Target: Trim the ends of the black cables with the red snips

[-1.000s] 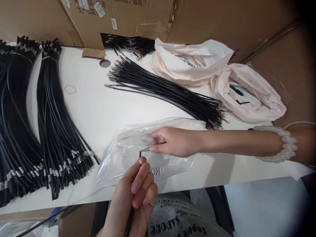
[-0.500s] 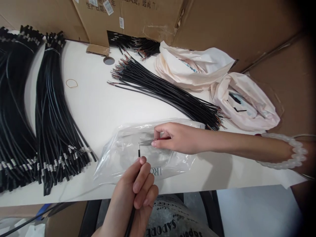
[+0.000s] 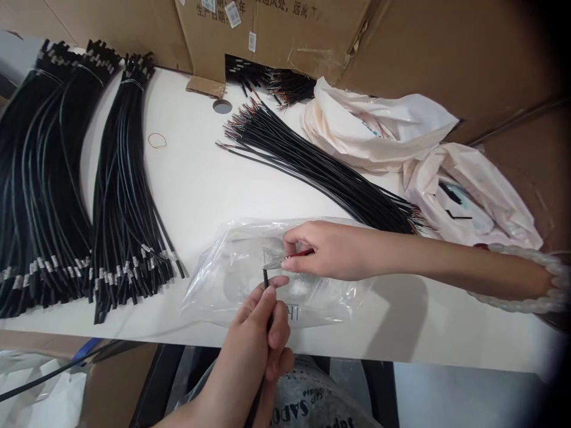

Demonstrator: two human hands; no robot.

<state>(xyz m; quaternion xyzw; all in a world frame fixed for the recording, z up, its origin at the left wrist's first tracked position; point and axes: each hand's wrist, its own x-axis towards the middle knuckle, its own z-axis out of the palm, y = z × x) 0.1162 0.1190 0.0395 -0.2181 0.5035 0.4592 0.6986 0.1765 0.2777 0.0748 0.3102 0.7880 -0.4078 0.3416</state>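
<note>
Two hands meet above a clear bag (image 3: 212,285), at one black cable (image 3: 266,277).
From where I stand in the head view, the left hand (image 3: 263,324) closes around it, its bare-wired tip just beyond the fingers; the right hand (image 3: 321,249) pinches a red-handled tool (image 3: 273,265) at that tip. Doing this well, I'd judge, wants a firm grip and points clear of fingertips.

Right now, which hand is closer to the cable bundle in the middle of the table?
Right. The right hand is just in front of the cable bundle; the left hand is farther off, over the table's front edge.
</note>
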